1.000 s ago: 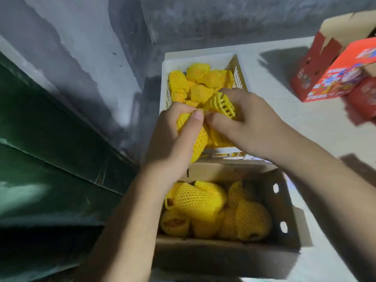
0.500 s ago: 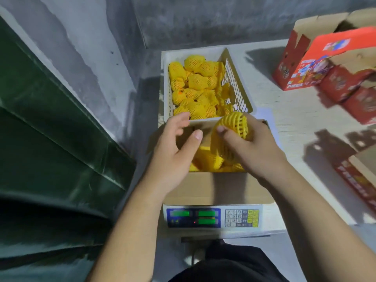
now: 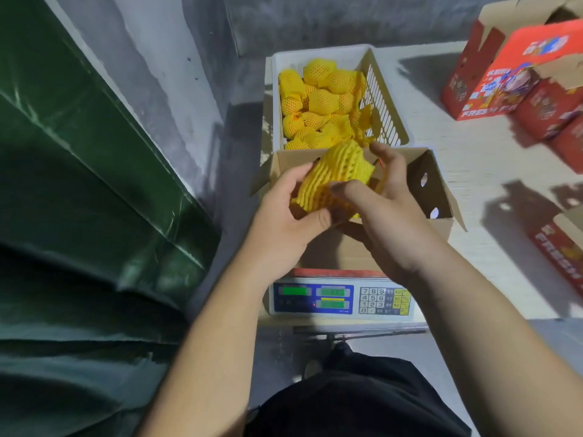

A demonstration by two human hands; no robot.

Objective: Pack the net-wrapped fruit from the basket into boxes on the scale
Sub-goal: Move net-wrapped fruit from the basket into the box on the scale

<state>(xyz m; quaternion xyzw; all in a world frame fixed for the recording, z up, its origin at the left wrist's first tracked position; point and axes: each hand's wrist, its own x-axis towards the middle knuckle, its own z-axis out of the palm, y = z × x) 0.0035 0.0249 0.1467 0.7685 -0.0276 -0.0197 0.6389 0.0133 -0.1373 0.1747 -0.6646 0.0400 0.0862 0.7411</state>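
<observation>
In my view the fruit wrapped in a yellow foam mesh net [image 3: 336,176] was a plump oval lump, its sleeve stretched into open diamond cells with a frilled loose end toward the basket. It sat above the open brown cardboard box [image 3: 430,184], whose side wall had two round holes, and that box stood on the white electronic scale with a blue display panel and green readouts [image 3: 342,299].

My left hand [image 3: 285,216] gripped the near left end of the fruit, thumb curled under it and fingers wrapped along its side. My right hand [image 3: 383,197] held the right side, thumb pressed across the net and fingers curled behind it, so both hands were clamped on the same piece.

Just beyond the box, the white slatted plastic basket [image 3: 386,111] was heaped with more yellow netted fruit [image 3: 320,100]. Red printed cartons [image 3: 504,77] stood well apart on the pale table [image 3: 467,159] to the right.

Compared with half a second earlier, my left hand had closed onto the fruit, where it had been open beside it; the fruit was then in my right hand alone. The fruit also lay more tilted, lengthwise between both hands. The box's holed right wall had come into view.
</observation>
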